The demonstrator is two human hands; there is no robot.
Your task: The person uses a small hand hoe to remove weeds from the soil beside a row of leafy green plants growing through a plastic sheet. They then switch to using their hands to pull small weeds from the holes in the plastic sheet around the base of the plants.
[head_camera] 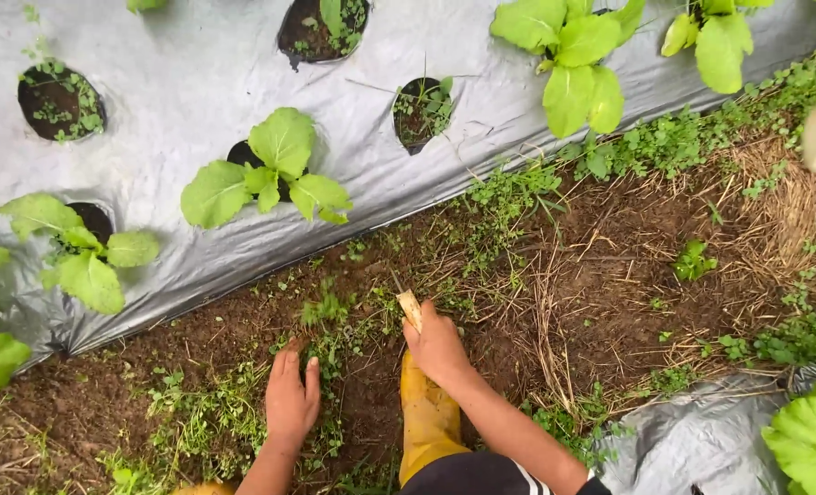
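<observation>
My left hand [291, 396] lies palm down on the soil path, fingers together among small green weeds [325, 316]. My right hand [437, 346] is closed around a pale wooden tool handle [410, 307], whose end sticks up above my fist; the working end is hidden in the weeds and soil. Below that hand is my yellow rubber boot [426, 422]. Both hands are at the foot of a raised bed covered with silver plastic mulch [188, 73].
Leafy green seedlings [270, 174] grow from round holes in the mulch, with more at the top right [573, 64]. Dry straw [775, 197] and weeds cover the path at right. Another sheet of plastic [692, 440] and a leafy plant [811, 440] sit at the bottom right.
</observation>
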